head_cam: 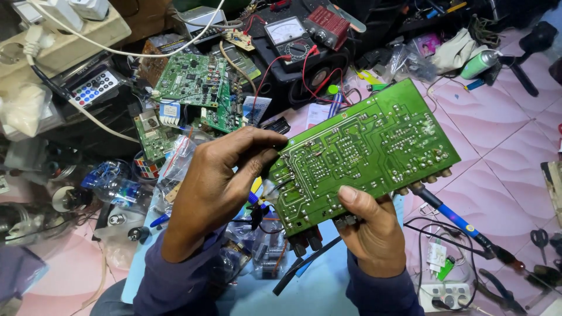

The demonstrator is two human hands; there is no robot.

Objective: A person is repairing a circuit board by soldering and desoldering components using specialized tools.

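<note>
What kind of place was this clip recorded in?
Most likely an electronics repair workspace on a tiled floor. Both hands hold a green circuit board solder side up, more boards lie loose behind it, and an analog multimeter and a soldering iron sit among scattered parts.

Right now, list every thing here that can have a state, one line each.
Left hand: gripping the board's left edge.
Right hand: gripping the board's lower edge, thumb on top.
Green circuit board: held up, solder side facing the camera, tilted.
Analog multimeter: lying face up, red and black leads attached.
Soldering iron: lying on the floor, blue handle.
Scissors: lying on the floor; blades too small to tell.
</note>
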